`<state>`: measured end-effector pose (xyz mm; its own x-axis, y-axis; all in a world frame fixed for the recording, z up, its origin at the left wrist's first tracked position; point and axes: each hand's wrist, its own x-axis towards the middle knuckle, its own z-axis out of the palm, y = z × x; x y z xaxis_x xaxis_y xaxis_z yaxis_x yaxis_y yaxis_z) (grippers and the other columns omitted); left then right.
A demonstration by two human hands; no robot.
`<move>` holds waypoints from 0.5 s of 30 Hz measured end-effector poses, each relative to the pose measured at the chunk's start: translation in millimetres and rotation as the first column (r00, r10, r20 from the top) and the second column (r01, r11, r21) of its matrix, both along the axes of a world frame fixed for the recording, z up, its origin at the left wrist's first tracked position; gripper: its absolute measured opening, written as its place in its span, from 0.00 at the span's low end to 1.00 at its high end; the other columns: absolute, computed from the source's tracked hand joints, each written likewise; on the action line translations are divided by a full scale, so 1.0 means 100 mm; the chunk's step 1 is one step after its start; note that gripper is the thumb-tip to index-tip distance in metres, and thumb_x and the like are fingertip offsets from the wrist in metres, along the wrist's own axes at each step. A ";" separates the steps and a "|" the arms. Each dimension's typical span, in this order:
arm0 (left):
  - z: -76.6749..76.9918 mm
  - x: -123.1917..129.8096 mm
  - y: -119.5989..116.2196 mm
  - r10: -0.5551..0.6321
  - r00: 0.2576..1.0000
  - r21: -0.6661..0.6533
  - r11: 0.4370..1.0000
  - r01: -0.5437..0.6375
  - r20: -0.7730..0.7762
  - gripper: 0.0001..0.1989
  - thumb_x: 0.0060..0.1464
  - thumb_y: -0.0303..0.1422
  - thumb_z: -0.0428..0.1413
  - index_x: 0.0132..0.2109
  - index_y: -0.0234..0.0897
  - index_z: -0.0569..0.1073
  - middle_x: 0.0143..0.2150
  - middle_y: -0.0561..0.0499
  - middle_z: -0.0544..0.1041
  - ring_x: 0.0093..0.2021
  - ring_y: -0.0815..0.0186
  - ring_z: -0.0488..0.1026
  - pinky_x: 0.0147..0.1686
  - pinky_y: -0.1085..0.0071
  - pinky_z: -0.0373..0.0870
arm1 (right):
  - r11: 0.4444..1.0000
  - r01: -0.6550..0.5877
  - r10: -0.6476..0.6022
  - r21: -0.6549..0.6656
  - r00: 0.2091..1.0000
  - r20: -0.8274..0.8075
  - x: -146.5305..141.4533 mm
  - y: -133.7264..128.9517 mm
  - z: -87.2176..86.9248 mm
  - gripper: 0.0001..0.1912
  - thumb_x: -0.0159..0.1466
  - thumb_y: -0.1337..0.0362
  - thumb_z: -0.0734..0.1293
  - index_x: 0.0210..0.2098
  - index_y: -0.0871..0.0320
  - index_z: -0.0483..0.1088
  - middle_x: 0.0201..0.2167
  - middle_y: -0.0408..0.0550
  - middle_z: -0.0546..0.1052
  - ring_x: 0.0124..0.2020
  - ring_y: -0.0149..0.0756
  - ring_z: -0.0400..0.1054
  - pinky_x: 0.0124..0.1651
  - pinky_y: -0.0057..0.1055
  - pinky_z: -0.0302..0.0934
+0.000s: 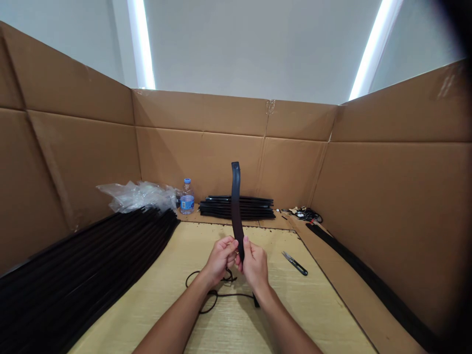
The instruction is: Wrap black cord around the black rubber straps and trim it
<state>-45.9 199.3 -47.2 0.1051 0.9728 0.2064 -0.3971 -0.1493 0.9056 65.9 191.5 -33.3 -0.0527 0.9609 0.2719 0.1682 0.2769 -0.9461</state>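
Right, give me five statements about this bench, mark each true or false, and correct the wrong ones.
1. The left hand's grip and the right hand's grip are both on one black strip. True.
2. The snips lie to the left of both hands. False: they lie to the right.
3. A bottle with a blue cap stands upright. True.
4. The transparent plastic is heaped on the right side. False: it is on the left, at the far end of the large spread of black lengths.
5. A thin dark cord lies partly looped on the tabletop. True.
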 end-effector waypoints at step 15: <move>-0.02 -0.01 0.01 -0.013 1.000 0.000 1.000 0.013 -0.011 0.21 0.49 0.45 0.62 0.30 0.36 0.61 0.13 0.64 0.54 0.12 0.78 0.48 0.15 0.79 0.43 | 1.000 0.009 -0.010 0.008 1.000 0.011 0.00 0.01 -0.03 0.36 0.64 0.40 0.48 0.19 0.62 0.65 0.13 0.44 0.67 0.16 0.22 0.61 0.24 0.18 0.52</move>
<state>-46.9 200.8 -49.6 0.1199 0.9714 0.2051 -0.3889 -0.1441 0.9099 65.6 192.4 -36.5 -0.0465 0.9592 0.2788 0.1808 0.2826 -0.9420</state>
